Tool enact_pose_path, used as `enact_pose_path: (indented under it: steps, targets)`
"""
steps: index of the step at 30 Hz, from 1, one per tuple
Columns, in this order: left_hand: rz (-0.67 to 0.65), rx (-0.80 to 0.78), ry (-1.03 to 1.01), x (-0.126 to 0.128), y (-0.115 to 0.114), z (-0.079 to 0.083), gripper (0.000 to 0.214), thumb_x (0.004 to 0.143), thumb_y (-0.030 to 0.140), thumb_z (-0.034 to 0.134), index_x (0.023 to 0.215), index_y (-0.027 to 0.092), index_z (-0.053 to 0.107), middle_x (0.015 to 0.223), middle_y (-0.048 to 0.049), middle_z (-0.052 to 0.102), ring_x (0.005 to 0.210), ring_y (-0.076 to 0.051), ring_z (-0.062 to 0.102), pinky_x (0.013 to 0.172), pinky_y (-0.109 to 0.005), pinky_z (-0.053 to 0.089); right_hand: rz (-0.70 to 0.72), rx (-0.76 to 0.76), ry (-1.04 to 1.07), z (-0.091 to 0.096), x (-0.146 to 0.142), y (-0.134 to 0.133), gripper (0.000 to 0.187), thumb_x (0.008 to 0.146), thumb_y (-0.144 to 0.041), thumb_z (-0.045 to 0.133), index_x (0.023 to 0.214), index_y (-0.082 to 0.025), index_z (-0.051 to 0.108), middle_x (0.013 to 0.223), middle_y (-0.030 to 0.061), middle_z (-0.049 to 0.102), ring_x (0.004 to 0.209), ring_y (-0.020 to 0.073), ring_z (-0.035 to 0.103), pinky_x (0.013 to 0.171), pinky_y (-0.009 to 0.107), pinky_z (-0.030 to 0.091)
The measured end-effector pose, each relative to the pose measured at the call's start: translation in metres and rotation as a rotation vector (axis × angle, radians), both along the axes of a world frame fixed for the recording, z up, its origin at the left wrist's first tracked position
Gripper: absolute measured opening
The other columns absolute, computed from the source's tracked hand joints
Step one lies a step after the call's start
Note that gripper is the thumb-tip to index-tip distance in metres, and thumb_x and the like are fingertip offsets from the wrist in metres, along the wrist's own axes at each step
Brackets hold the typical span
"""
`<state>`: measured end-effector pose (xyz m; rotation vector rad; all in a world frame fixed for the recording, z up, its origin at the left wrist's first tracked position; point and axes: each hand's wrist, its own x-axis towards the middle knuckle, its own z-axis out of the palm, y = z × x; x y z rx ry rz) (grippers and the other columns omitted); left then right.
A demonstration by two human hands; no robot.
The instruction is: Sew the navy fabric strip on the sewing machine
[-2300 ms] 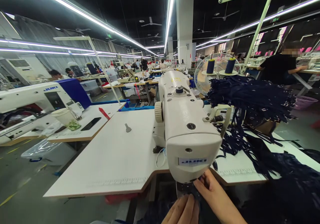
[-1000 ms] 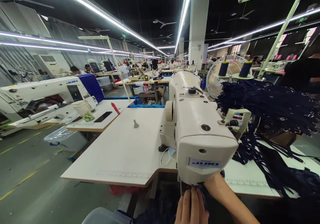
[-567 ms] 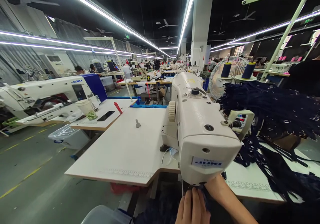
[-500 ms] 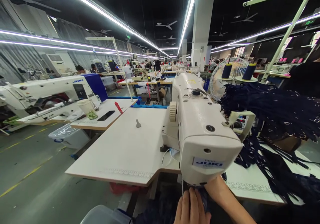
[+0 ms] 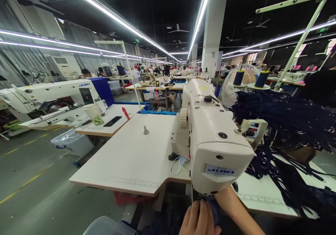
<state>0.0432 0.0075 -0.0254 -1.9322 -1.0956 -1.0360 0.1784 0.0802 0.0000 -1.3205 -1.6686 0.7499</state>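
Note:
At the bottom centre, my left hand (image 5: 198, 218) has its fingers pressed together on navy fabric (image 5: 214, 208), just below the head of a white JUKI sewing machine (image 5: 220, 158). My right forearm reaches in from the lower right, and my right hand (image 5: 222, 195) goes behind the machine head, which hides its fingers. The needle area is also hidden from this side. Dark fabric (image 5: 168, 214) hangs below the table edge, near a clear plastic bin (image 5: 107, 226).
A white worktable (image 5: 120, 151) with a small metal piece (image 5: 146, 130) extends left. A cup (image 5: 93, 114) and phone (image 5: 112, 121) are on the neighbouring table. Navy straps with metal rings (image 5: 283, 119) are heaped at right, near thread cones (image 5: 261, 78) and a fan (image 5: 231, 88).
The view has shifted slightly. My left hand has moved a little to the left, and more of the navy fabric shows beside its fingers. My right arm stays behind the machine head.

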Motion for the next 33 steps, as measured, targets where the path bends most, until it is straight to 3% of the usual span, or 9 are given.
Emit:
enact_pose_path:
  steps: [5, 9, 17, 21, 29, 33]
  targets:
    - [-0.05, 0.03, -0.043, 0.001, 0.002, -0.007, 0.048, 0.102, 0.027, 0.023, 0.092, 0.019, 0.069, 0.083, 0.0004, 0.072, 0.077, -0.013, 0.067, 0.073, -0.028, 0.047, -0.002, -0.014, 0.024, -0.001, 0.002, -0.005, 0.024, 0.092, -0.027, 0.06, 0.114, -0.02, 0.067, 0.112, 0.0081, 0.071, 0.099, 0.0235, 0.067, 0.086, 0.04, 0.056]
    - [-0.051, -0.017, -0.037, 0.002, 0.001, -0.006, 0.045, 0.101, 0.024, 0.025, 0.093, 0.02, 0.069, 0.086, 0.0018, 0.073, 0.081, -0.013, 0.066, 0.076, -0.026, 0.047, 0.004, -0.019, 0.035, 0.0, 0.002, -0.007, 0.027, 0.095, -0.032, 0.062, 0.117, -0.018, 0.062, 0.12, 0.0073, 0.065, 0.097, 0.0205, 0.066, 0.084, 0.04, 0.056]
    - [-0.049, 0.031, -0.053, 0.004, 0.007, -0.002, 0.044, 0.102, 0.028, 0.026, 0.091, 0.019, 0.068, 0.084, 0.0015, 0.073, 0.077, -0.014, 0.066, 0.072, -0.029, 0.046, -0.03, -0.02, 0.034, -0.004, 0.0, -0.003, 0.032, 0.083, -0.018, 0.054, 0.111, -0.02, 0.07, 0.097, 0.0078, 0.077, 0.089, 0.0238, 0.068, 0.082, 0.033, 0.056]
    - [-0.029, -0.069, -0.057, 0.005, 0.004, 0.004, 0.046, 0.103, 0.033, 0.024, 0.091, 0.022, 0.068, 0.085, 0.0048, 0.073, 0.078, -0.012, 0.066, 0.071, -0.027, 0.047, -0.045, -0.034, 0.02, -0.008, 0.001, 0.0, 0.034, 0.077, -0.017, 0.055, 0.107, -0.021, 0.072, 0.087, 0.007, 0.078, 0.083, 0.0245, 0.069, 0.079, 0.033, 0.057]
    - [-0.018, -0.093, -0.029, 0.006, 0.001, 0.009, 0.048, 0.103, 0.031, 0.023, 0.09, 0.022, 0.068, 0.085, 0.0055, 0.073, 0.079, -0.012, 0.067, 0.07, -0.027, 0.048, -0.02, -0.056, 0.0, -0.014, 0.002, 0.005, 0.028, 0.076, -0.016, 0.054, 0.091, -0.024, 0.076, 0.078, 0.0071, 0.078, 0.083, 0.0298, 0.071, 0.084, 0.04, 0.057]
    - [0.012, -0.056, -0.067, 0.009, 0.002, 0.008, 0.046, 0.103, 0.033, 0.026, 0.09, 0.021, 0.068, 0.084, 0.0062, 0.073, 0.077, -0.012, 0.067, 0.069, -0.028, 0.047, -0.032, -0.048, -0.011, -0.019, 0.002, 0.006, 0.031, 0.076, -0.018, 0.055, 0.099, -0.023, 0.075, 0.085, 0.0083, 0.078, 0.087, 0.0314, 0.07, 0.087, 0.042, 0.056]
